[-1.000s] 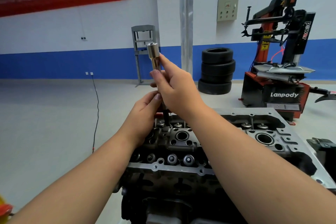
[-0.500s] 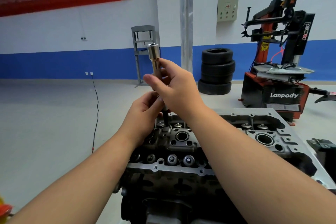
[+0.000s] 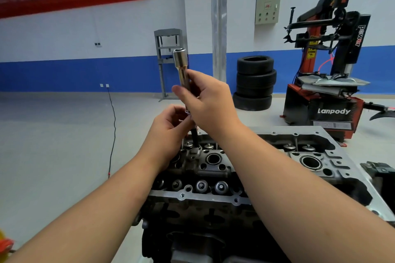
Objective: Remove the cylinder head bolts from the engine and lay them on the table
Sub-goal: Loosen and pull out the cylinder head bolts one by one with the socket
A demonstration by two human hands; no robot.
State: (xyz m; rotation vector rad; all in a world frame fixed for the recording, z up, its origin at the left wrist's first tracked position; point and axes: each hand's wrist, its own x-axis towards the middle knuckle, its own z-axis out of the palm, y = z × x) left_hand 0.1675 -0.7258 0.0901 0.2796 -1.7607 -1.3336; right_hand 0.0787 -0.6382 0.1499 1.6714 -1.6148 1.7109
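A grey cylinder head (image 3: 267,168) sits on the engine in front of me. A long cylinder head bolt (image 3: 195,136) stands partly out of its hole at the head's far left, with a silver and gold deep socket (image 3: 181,66) on its top. My right hand (image 3: 209,100) grips the socket's lower part from the right. Below it, my left hand (image 3: 171,128) pinches the bolt's shank just above the head.
A stack of black tyres (image 3: 254,83) and a red and black tyre changer (image 3: 329,74) stand beyond the engine. A grey press frame (image 3: 168,62) is against the blue and white wall. A black cable (image 3: 113,126) runs over the floor at left.
My right hand has turned on the socket, its fingers shifting round it. The socket and bolt stand slightly higher than a second ago. My left hand stays on the shank.
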